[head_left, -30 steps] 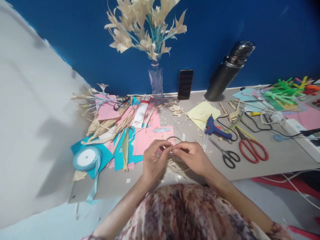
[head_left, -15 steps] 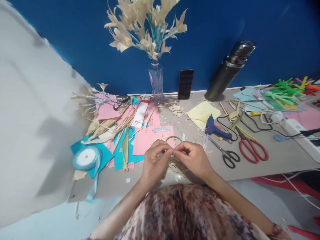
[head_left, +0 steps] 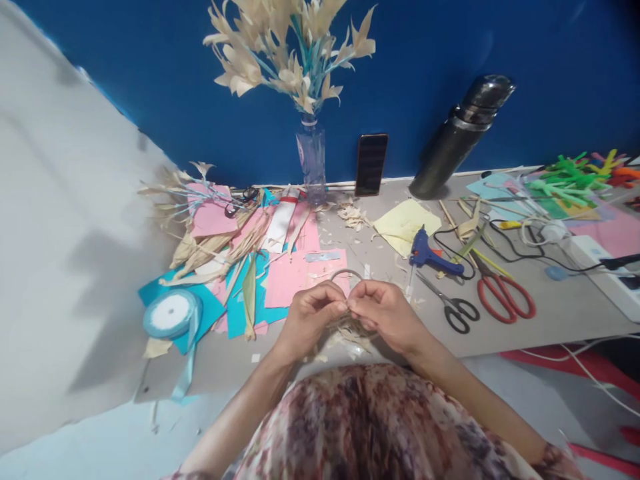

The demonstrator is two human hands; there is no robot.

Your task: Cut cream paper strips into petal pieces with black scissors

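My left hand (head_left: 311,319) and my right hand (head_left: 384,313) meet at the front middle of the table, fingertips pinched together. Whatever lies between them is too small and hidden to name. Behind the fingers shows the curved rim of a ring-shaped thing (head_left: 347,271), its lower part covered by my hands. Under my hands lie pale husk-like scraps (head_left: 353,340). A pink paper sheet (head_left: 283,287) is next to my left hand; black-handled scissors (head_left: 461,315) lie to the right of my right hand.
A blue glue gun (head_left: 433,255), red-handled scissors (head_left: 506,298) and a power strip (head_left: 607,277) with cables lie right. Left are a ribbon roll (head_left: 173,313) and dried husks (head_left: 220,247). A bottle (head_left: 313,160) of husk flowers, a phone (head_left: 371,165) and a leaning flask (head_left: 457,143) stand behind.
The view has shifted slightly. My hands stay together, and the fingers of my right hand have curled a little under the pinch.
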